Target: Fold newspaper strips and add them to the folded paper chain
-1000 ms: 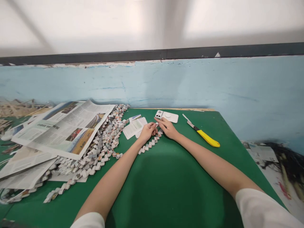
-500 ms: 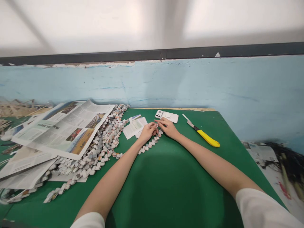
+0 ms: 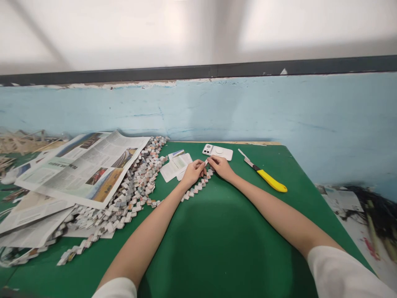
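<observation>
Between my two hands is a small folded piece of paper (image 3: pixel 206 162), pinched by the fingertips of both. My left hand (image 3: pixel 194 171) has its fingers closed at the left of it, and my right hand (image 3: pixel 218 165) grips it from the right. A zigzag chain of folded paper (image 3: pixel 196 190) lies on the green table just below my hands. Small paper pieces (image 3: pixel 172 167) rest left of my left hand. Behind my right hand lies a white phone (image 3: pixel 225 153), cameras up.
A knife with a yellow handle (image 3: pixel 272 181) lies at the right on the green table (image 3: pixel 229 244). Newspaper sheets (image 3: pixel 89 165) partly cover a large heap of folded paper chains (image 3: pixel 136 186) at the left. A blue wall (image 3: pixel 235 107) stands behind.
My right hand's fingers, stretched over the left fingertips before, have drawn back slightly to the right and closed on the small paper piece. My left hand has hardly moved.
</observation>
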`<state>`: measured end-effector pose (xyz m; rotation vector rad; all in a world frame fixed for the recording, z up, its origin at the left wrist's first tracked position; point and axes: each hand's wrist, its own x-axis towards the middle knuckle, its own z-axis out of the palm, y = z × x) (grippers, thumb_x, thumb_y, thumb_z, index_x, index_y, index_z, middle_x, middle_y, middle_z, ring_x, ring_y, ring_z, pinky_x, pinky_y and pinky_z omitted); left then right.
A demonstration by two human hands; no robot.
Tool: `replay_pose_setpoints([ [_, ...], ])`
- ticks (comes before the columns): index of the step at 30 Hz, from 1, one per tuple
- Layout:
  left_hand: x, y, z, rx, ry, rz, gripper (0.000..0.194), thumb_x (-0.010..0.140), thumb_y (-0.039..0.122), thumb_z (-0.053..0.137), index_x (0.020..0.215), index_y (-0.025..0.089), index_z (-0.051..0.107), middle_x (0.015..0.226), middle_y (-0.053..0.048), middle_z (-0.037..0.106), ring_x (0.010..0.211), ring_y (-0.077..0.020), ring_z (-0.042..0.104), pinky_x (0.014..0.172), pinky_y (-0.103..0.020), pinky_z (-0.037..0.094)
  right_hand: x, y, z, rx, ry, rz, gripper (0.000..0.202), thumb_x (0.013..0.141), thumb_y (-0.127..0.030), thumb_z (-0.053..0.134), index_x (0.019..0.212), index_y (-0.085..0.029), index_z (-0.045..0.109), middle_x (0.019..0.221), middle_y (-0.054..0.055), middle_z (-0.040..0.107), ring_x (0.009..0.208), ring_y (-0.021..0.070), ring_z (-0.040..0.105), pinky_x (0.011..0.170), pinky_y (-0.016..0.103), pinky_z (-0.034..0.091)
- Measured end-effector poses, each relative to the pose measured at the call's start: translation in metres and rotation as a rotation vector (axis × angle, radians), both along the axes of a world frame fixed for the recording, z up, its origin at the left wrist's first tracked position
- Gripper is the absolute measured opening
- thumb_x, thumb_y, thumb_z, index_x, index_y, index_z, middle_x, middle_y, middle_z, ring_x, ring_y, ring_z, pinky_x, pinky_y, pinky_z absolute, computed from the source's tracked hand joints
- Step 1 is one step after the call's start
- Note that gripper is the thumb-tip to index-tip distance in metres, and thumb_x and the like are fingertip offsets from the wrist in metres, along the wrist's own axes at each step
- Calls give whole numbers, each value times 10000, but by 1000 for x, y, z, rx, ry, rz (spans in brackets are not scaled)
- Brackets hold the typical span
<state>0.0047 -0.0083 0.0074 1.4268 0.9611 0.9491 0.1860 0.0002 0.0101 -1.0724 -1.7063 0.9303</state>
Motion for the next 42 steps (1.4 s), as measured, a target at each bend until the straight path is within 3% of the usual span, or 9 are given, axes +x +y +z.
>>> replay_pose_setpoints([
  [13, 0, 0, 0, 22, 14, -25, 449, 904, 637, 590, 872, 194, 528, 599, 2, 644, 490, -110, 495, 519, -246, 374, 1, 1, -1, 59, -55, -6, 506, 990, -606, 484, 680, -208, 520, 576, -24, 485, 569, 145, 430, 583, 284, 350],
  [24, 0, -1, -2, 17, 3, -29, 461, 896, 648, 599, 875, 192, 533, 574, 22, 605, 493, -111, 501, 524, -246, 376, 0, 0, 0, 47, -57, 22, 480, 947, -625, 548, 733, -197, 585, 604, -27, 480, 583, 143, 410, 570, 277, 328],
  [34, 0, 0, -2, 30, 42, -20, 459, 905, 645, 584, 862, 191, 527, 547, 39, 556, 483, -102, 461, 515, -242, 338, 0, -1, 2, 77, -81, 50, 512, 988, -615, 482, 681, -205, 499, 616, -27, 459, 622, 144, 416, 612, 273, 343],
  [42, 0, 1, -4, 32, -27, -52, 474, 899, 662, 587, 879, 192, 526, 555, 43, 551, 488, -103, 456, 522, -246, 359, 2, 1, -2, -19, 1, 85, 510, 983, -641, 485, 709, -211, 508, 610, -32, 442, 588, 138, 385, 578, 274, 326],
])
